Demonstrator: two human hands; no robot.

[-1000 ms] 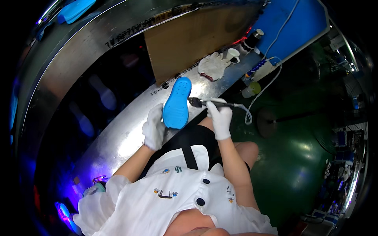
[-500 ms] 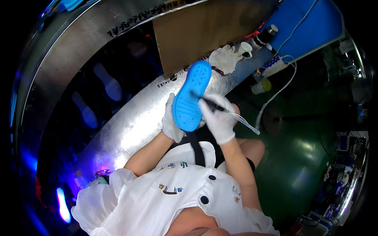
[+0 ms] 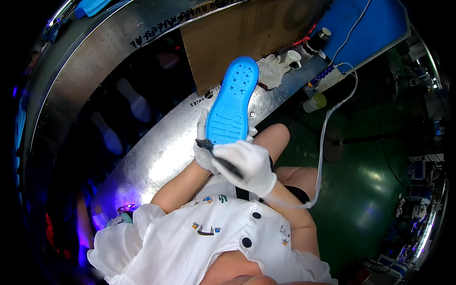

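Note:
A bright blue shoe sole (image 3: 232,102) is tilted up in front of me, its holed toe end pointing away. My left hand (image 3: 201,154), in a whitish glove, is closed around the heel end from below; some of its fingertips show past the right edge. My white-gloved right hand (image 3: 249,166) grips a black-handled brush (image 3: 232,167). Its dark tip is at the lower left edge of the heel, over the left glove; I cannot tell whether it touches the sole. A pale flexible hose (image 3: 324,135) runs from near my right wrist up to the bench.
The metal bench (image 3: 156,154) curves around me. On it are a loose glove (image 3: 271,71), a white cup (image 3: 293,58), a black flask (image 3: 316,42) and a cardboard sheet (image 3: 237,38). More soles (image 3: 134,100) lie in the dark recess to the left. A yellow-lidded jar (image 3: 315,102) stands at the bench's right edge.
The brush in my right hand has moved from the sole's middle down and left to the heel edge. The sole has shifted slightly upward. A glowing sole at the lower left is out of sight.

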